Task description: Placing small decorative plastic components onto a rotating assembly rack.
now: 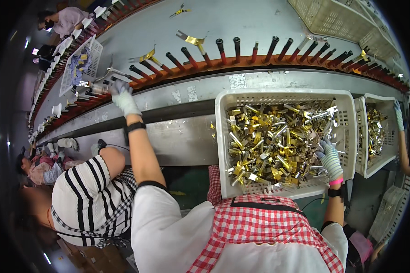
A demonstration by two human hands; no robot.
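Note:
My left hand (124, 99), in a white glove and slightly blurred, reaches to the row of pegs, its fingers beside a silver metal piece (116, 73). Whether the fingers grip a peg or a piece I cannot tell. My right hand (330, 162), in a striped grey-green glove, is inside the white plastic basket (284, 94) at its right side. Its bent fingers press into the heap of gold and silver forked metal parts (278, 141); what lies between them is hidden.
Red pegs with black tips (221, 49) line the curved conveyor, some bearing forked metal parts (193, 40). A second basket (383, 99) with a co-worker's gloved hand (397, 111) stands at right. Another worker in stripes (84, 195) is close at left; a white crate (95, 53) lies beyond.

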